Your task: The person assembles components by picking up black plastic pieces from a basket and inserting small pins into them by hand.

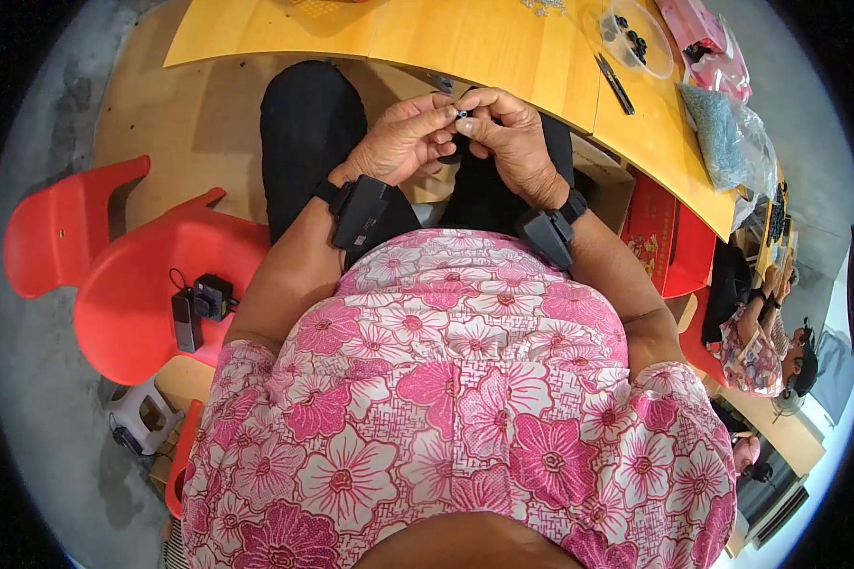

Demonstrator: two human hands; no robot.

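Head view. Small dark part [463, 114] with a pale centre, held up between the fingertips over the gap between the knees, just off the near edge of the yellow table [484, 43]. Left hand [410, 135]: thumb and forefinger pinched together on the part's left side. Right hand [510, 137]: thumb and forefinger closed on it from the right. Fingers hide most of its outline; whether one piece or two, cannot tell.

Handling, my judgement: very light, probably stiff, likely hard plastic or metal. Little to grip, so apt to slip or spin if squeezed off-centre; breakage seems a lesser worry than dropping. Best hold: pads on opposite outer sides, pale centre left uncovered.

On the table, right: clear plastic tub [663, 68] with black pieces [633, 40] inside; slim black tool [615, 85] beside it.
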